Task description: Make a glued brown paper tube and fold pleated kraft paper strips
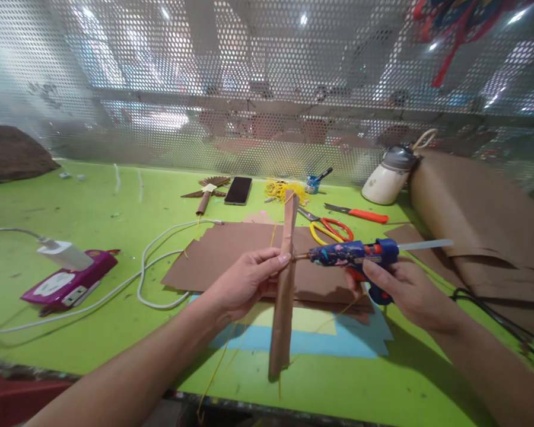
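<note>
In the middle of the head view, my left hand [253, 276] pinches a rolled brown paper tube [283, 314], which stands nearly upright with yellow string about it. My right hand [416, 290] is wrapped round a blue hot glue gun [351, 254], a clear glue stick poking from its back. The gun's nozzle points left and meets or nearly meets the tube beside my left thumb. Behind and below lie stacked brown paper sheets [231, 249], over light blue paper [360, 341].
Scissors [333, 230], a red-handled cutter [365, 214], a phone [238, 191] and a brown paper piece [206, 191] lie farther back. A purple power strip [73, 279] with a white cable is at left. At right stand a white bottle [387, 175] and a large brown paper roll [480, 207].
</note>
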Available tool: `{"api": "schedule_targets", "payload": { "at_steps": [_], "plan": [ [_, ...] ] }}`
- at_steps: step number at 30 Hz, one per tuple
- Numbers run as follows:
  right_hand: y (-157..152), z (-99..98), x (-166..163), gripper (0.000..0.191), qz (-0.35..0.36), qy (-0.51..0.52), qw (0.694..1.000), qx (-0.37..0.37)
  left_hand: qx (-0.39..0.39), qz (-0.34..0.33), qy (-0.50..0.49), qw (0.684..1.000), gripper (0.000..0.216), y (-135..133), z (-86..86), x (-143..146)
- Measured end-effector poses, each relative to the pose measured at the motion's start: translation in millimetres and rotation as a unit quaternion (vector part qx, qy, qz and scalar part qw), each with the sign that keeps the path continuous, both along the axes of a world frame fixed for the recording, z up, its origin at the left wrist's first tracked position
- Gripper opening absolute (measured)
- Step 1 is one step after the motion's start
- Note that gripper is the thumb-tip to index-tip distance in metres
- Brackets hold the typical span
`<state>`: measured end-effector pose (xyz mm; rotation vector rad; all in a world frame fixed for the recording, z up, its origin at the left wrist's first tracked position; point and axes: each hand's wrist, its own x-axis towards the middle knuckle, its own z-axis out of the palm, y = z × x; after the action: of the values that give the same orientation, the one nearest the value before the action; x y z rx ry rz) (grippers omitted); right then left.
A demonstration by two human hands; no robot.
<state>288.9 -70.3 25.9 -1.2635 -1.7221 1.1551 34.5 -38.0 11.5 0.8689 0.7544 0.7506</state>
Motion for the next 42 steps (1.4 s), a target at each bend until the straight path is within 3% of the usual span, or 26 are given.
{"api": "schedule_targets", "payload": {
  "at_steps": [4,15,32,42],
  "plan": [
    [3.5,-3.3,-1.2,0.041,-0.001,0.009,0.999,0.033,0.001,-0.004,-0.001,1.0,0.022,-0.5,0.9,0.4],
    [1.2,-4.3,-2.1,0.038,-0.001,0.028,1.0,-0.001,0.009,-0.001,0.0,1.0,0.023,-1.2,1.7,0.5],
    [1.1,-1.0,-1.8,0.039,0.0,0.011,1.0,0.02,0.019,-0.001,0.017,1.0,0.024,-1.4,0.3,-0.8],
    [1.9,-9.2,1.0,0.037,-0.012,0.051,0.998,0.036,0.04,-0.003,0.012,0.999,0.022,-2.0,-0.9,-0.8]
  ]
}}
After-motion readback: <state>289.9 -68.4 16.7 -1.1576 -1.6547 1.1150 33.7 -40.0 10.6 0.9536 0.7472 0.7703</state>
